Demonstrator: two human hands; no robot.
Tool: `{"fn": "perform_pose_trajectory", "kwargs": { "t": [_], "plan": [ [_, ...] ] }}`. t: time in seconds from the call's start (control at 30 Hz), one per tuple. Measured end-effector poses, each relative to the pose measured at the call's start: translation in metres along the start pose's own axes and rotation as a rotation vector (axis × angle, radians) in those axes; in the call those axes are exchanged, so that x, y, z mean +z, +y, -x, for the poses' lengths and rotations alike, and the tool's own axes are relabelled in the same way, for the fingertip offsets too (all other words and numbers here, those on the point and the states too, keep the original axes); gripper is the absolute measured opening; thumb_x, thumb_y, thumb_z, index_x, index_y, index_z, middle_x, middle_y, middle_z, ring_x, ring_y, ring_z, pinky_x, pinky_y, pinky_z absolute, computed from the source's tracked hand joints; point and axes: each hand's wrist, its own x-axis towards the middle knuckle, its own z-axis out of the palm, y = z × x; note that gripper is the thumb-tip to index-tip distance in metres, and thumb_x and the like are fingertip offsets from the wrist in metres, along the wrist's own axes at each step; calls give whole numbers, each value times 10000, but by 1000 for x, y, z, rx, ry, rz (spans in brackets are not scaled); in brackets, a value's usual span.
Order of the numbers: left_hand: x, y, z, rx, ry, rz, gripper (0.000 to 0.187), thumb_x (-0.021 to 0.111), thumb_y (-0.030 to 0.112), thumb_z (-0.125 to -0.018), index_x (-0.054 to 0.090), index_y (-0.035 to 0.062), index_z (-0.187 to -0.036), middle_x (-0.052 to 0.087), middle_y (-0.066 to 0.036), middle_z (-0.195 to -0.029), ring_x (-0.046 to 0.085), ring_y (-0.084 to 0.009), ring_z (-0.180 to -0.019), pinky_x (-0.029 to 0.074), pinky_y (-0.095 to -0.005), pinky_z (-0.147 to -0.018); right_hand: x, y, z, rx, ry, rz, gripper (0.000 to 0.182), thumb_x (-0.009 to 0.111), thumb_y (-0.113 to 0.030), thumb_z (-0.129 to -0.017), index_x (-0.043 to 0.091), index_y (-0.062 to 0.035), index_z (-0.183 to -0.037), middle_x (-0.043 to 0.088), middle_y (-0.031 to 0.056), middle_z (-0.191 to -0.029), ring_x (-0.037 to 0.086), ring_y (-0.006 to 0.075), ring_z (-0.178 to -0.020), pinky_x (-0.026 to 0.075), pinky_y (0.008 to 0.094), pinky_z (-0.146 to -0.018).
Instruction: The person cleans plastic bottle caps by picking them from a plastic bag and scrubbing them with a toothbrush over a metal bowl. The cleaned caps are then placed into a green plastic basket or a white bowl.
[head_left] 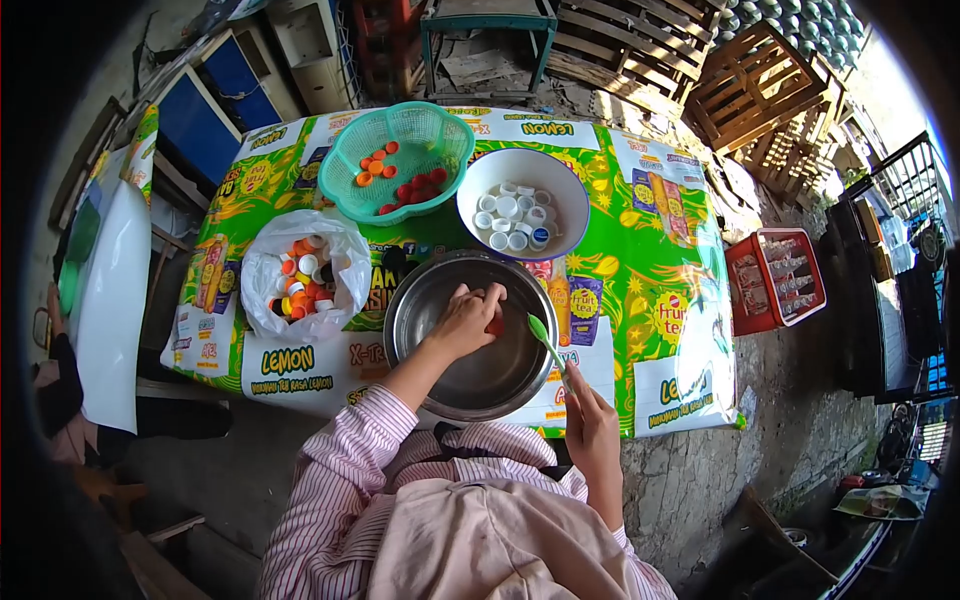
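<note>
Over the steel basin [400, 365], my left hand [465, 320] has its fingers closed on a red bottle cap [495, 326]. A little water seems to lie in the basin. My right hand [593, 425], at the basin's right side, grips the pale handle of a green toothbrush [541, 331]; its head is above the basin's rim, apart from the cap. Beyond the basin, a white enamel bowl [568, 185] holds several white caps [507, 207]. In the turquoise plastic basket [430, 130] lie orange caps [376, 167] and red caps [425, 185].
A white plastic bag [262, 250] with mixed coloured caps stands left of the basin. A printed green cover [640, 330] lies over the table. On the floor at right is a red crate [765, 320] of bottles. Wooden crates [750, 85] stand behind. Another person's hand [54, 305] shows at far left.
</note>
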Motion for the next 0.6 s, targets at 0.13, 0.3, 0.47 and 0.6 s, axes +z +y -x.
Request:
{"fn": "perform_pose_trajectory", "kwargs": {
  "t": [0.13,0.3,0.47,0.6],
  "plan": [
    [3,-4,-1,-3,-19,-33,607,776,109,-596,386,110,-1062,655,-30,-859,616,-225,-879,349,-376,-792,-1,0,-1,-8,-12,13,453,506,-1,-866,486,-126,-1301,627,212,-868,601,330,-635,464,354,-575],
    [-2,0,6,-9,1,64,589,771,125,-627,378,97,-1065,668,-47,-853,633,-234,-812,357,-378,-807,0,2,0,25,-39,12,460,495,9,-866,476,-113,-1309,625,231,-898,615,318,-653,468,352,-587],
    [-14,5,9,-137,24,519,362,726,61,-726,469,26,-979,665,-84,-859,661,-181,-826,503,-316,-740,1,0,-2,-7,-37,6,471,489,-4,-871,462,-129,-1325,624,238,-906,631,350,-710,478,368,-624],
    [-19,11,22,-358,122,868,241,627,46,-836,518,-8,-1044,657,-115,-917,658,-157,-840,522,-245,-717,11,9,-3,-9,-36,42,487,523,-33,-861,456,-162,-1326,629,190,-846,617,357,-677,474,418,-577]
  ]
}}
